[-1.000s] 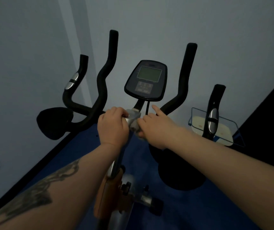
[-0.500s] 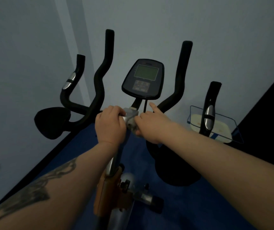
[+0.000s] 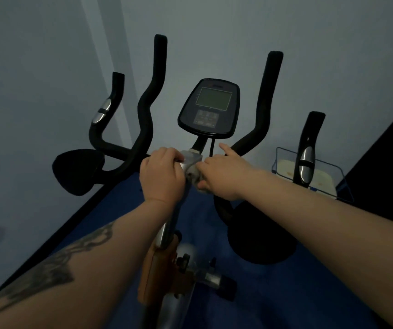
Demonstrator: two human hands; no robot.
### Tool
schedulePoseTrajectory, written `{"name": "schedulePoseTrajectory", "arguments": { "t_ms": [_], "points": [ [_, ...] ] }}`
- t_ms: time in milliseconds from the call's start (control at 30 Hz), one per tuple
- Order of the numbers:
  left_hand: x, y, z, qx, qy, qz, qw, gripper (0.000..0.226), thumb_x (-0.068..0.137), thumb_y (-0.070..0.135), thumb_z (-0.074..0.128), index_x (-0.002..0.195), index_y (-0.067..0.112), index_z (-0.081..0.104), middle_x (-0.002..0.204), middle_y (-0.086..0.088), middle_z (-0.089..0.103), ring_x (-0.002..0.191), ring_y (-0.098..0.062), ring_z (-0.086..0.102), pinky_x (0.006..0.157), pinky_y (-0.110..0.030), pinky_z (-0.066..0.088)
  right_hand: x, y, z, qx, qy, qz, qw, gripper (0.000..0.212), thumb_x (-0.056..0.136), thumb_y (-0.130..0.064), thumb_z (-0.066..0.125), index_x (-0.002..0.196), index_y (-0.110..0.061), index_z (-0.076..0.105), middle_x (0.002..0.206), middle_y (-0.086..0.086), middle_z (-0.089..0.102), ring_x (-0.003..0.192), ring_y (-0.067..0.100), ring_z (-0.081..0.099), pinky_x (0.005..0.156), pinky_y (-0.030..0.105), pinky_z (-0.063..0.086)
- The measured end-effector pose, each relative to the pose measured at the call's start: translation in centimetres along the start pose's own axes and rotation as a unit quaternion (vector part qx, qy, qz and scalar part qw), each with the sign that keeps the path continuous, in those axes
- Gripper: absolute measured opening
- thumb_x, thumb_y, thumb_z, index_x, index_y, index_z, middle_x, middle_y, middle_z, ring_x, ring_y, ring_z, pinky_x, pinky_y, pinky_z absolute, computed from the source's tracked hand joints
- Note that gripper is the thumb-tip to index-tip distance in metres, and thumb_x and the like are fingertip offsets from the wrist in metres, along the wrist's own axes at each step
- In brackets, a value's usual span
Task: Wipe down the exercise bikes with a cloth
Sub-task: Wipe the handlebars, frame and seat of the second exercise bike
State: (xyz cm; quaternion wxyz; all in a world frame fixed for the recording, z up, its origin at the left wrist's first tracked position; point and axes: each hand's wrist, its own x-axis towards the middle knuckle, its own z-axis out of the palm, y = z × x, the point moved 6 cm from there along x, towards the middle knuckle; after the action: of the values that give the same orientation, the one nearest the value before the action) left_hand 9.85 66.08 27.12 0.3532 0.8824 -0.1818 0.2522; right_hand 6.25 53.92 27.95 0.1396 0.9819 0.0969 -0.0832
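A blue wire basket [image 3: 283, 154] stands on the floor at the right, against the wall, and holds a pale, flat, cream-coloured thing [image 3: 285, 169] whose kind cannot be told; a handlebar grip with a silver sensor band [image 3: 306, 160] rises in front of it and hides part of it. The floor [image 3: 285, 293] is deep blue, with a dark skirting line along the left wall. The walls [image 3: 214, 32] are plain pale grey, meeting in a corner behind the left handlebars, and a dark panel or doorway [image 3: 385, 162] fills the right edge.

The exercise bike [image 3: 167, 233] stands in the middle, its silver post rising to a black console [image 3: 209, 110] with a blank grey screen. Black curved handlebars [image 3: 148, 103] spread to both sides, with padded black elbow rests below them.

The left hand [image 3: 161, 176] grips the top of the silver post, fingers curled over its cap. The right hand [image 3: 219, 173] pinches a small grey cloth [image 3: 194, 178] against the right side of the same post, just below the console stem, with its forefinger pointing forward. The two hands lie just beside each other, with the post between them. The left forearm bears a dark tattoo
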Motion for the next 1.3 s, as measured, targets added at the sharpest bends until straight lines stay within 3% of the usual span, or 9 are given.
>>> {"name": "schedulePoseTrajectory", "arguments": {
  "t_ms": [200, 467, 567, 633, 800, 933, 1100, 1200, 1300],
  "points": [
    [-0.1, 0.3, -0.2, 0.000, 0.000, 0.001, 1.000, 0.019, 0.079, 0.001, 0.051, 0.084, 0.012, 0.066, 0.085, -0.004, 0.063, 0.081, -0.025, 0.056, 0.075, -0.031, 0.030, 1.8, 0.5, -1.2, -0.030, -0.086, -0.019, 0.996, 0.038, 0.106, -0.039, 0.022, 0.136, -0.030, 0.045, 0.134, 0.004, 0.054, 0.127, 0.023, 0.047, 0.115, 0.049, 0.011],
    [-0.1, 0.0, 0.0, 0.003, -0.001, 0.004, 1.000, 0.019, 0.079, 0.003, 0.048, 0.084, 0.012, 0.064, 0.085, -0.005, 0.063, 0.081, -0.025, 0.056, 0.077, -0.033, 0.032, 1.1, 0.3, -0.9, 0.018, -0.105, -0.017, 0.994, 0.023, 0.098, -0.038, 0.040, 0.110, -0.020, 0.049, 0.117, 0.002, 0.058, 0.116, 0.022, 0.051, 0.116, 0.049, 0.008],
    [-0.1, 0.1, 0.0, -0.001, 0.003, 0.010, 1.000, 0.021, 0.079, 0.005, 0.046, 0.084, 0.012, 0.065, 0.085, -0.003, 0.062, 0.080, -0.023, 0.055, 0.075, -0.030, 0.029, 2.3, 1.5, -1.9, 0.085, -0.089, -0.037, 0.992, 0.027, 0.100, -0.041, 0.040, 0.108, -0.019, 0.053, 0.110, 0.005, 0.060, 0.094, 0.022, 0.051, 0.092, 0.040, 0.038],
    [-0.1, 0.2, -0.1, -0.001, 0.005, 0.009, 1.000, 0.020, 0.079, 0.005, 0.046, 0.084, 0.012, 0.065, 0.085, -0.004, 0.062, 0.080, -0.024, 0.055, 0.075, -0.028, 0.027, 2.5, 2.2, -2.2, 0.081, -0.035, -0.026, 0.996, 0.032, 0.102, -0.042, 0.036, 0.117, -0.018, 0.052, 0.114, 0.008, 0.060, 0.090, 0.022, 0.049, 0.080, 0.035, 0.036],
    [-0.1, 0.1, -0.1, -0.001, 0.004, 0.004, 1.000, 0.019, 0.080, 0.004, 0.048, 0.084, 0.012, 0.065, 0.084, -0.004, 0.062, 0.080, -0.024, 0.055, 0.076, -0.029, 0.029, 1.4, 1.7, -0.6, 0.059, -0.062, -0.053, 0.995, 0.011, 0.098, -0.039, 0.040, 0.100, -0.029, 0.041, 0.106, -0.002, 0.060, 0.111, 0.019, 0.053, 0.114, 0.046, 0.009],
    [0.0, 0.1, -0.2, -0.006, 0.014, 0.015, 1.000, 0.021, 0.077, 0.006, 0.045, 0.081, 0.012, 0.065, 0.080, -0.002, 0.063, 0.076, -0.022, 0.055, 0.073, -0.028, 0.029, 2.1, 2.1, -0.8, 0.072, -0.055, -0.050, 0.995, 0.018, 0.097, -0.045, 0.044, 0.092, -0.028, 0.041, 0.077, -0.009, 0.043, 0.086, 0.020, 0.048, 0.087, 0.038, 0.037],
    [-0.1, 0.5, -0.4, -0.005, 0.011, 0.014, 1.000, 0.020, 0.077, 0.002, 0.048, 0.082, 0.012, 0.066, 0.082, -0.003, 0.063, 0.078, -0.023, 0.056, 0.073, -0.027, 0.027, 1.9, 2.0, -2.0, 0.055, -0.044, -0.016, 0.997, 0.038, 0.100, -0.051, 0.034, 0.117, -0.020, 0.048, 0.096, 0.000, 0.051, 0.084, 0.018, 0.044, 0.074, 0.033, 0.034],
    [-0.1, 0.3, -0.2, -0.009, 0.004, 0.005, 1.000, 0.019, 0.078, -0.001, 0.051, 0.082, 0.012, 0.065, 0.083, -0.003, 0.063, 0.079, -0.024, 0.056, 0.074, -0.028, 0.029, 0.2, 0.7, -1.5, 0.013, -0.027, -0.011, 0.999, 0.028, 0.098, -0.045, 0.040, 0.107, -0.018, 0.042, 0.111, 0.006, 0.061, 0.086, 0.023, 0.050, 0.090, 0.040, 0.038],
    [0.0, 0.1, -0.2, -0.015, 0.010, 0.008, 1.000, 0.019, 0.077, 0.000, 0.049, 0.080, 0.012, 0.064, 0.080, -0.003, 0.063, 0.077, -0.023, 0.056, 0.073, -0.029, 0.029, -0.1, -0.9, -0.6, -0.045, 0.002, -0.004, 0.999, 0.034, 0.100, -0.036, 0.039, 0.124, -0.012, 0.041, 0.124, 0.009, 0.055, 0.110, 0.027, 0.053, 0.101, 0.042, 0.033]
  ]
}}
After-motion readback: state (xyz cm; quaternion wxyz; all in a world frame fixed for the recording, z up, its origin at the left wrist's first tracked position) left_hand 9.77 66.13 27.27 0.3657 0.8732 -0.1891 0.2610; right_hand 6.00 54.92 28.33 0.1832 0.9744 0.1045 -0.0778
